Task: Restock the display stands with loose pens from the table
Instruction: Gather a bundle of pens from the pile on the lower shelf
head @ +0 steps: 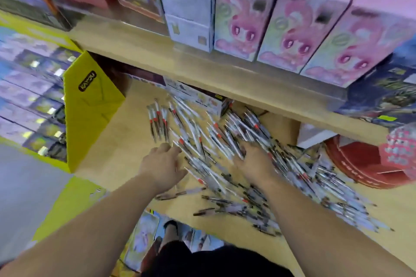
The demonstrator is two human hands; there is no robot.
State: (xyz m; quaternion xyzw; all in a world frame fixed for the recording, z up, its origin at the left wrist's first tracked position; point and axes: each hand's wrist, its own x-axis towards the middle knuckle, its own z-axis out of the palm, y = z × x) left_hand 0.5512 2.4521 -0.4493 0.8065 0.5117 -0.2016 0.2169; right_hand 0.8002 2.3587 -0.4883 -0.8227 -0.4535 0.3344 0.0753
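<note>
- The fingers (172, 149) of the left hand (162, 164) lie close together and fairly straight. Their tips touch the 9 o'clock edge of the pen heap, and no pen is pinched.
- The fingers (244, 149) of the right hand (254, 162) reach into the heap towards 11 o'clock. Their tips are lost among blurred pens, so I cannot tell whether they grip anything.
- The loose pens (225, 139) (white barrels, many with red bands) are heaped on the wooden worktop (126, 141). The heap spreads from the centre towards 4 o'clock.
- A small row of pens (157, 123) lies just apart from the heap, at 11 o'clock of the left hand.
- A yellow card stand (90, 105) is upright at the worktop's 9 o'clock edge.
- A red round stand (360, 164) sits at 3 o'clock, beside the heap.
- A wooden shelf (202, 67) overhangs the worktop at 12 o'clock and carries pink boxes (292, 18).
</note>
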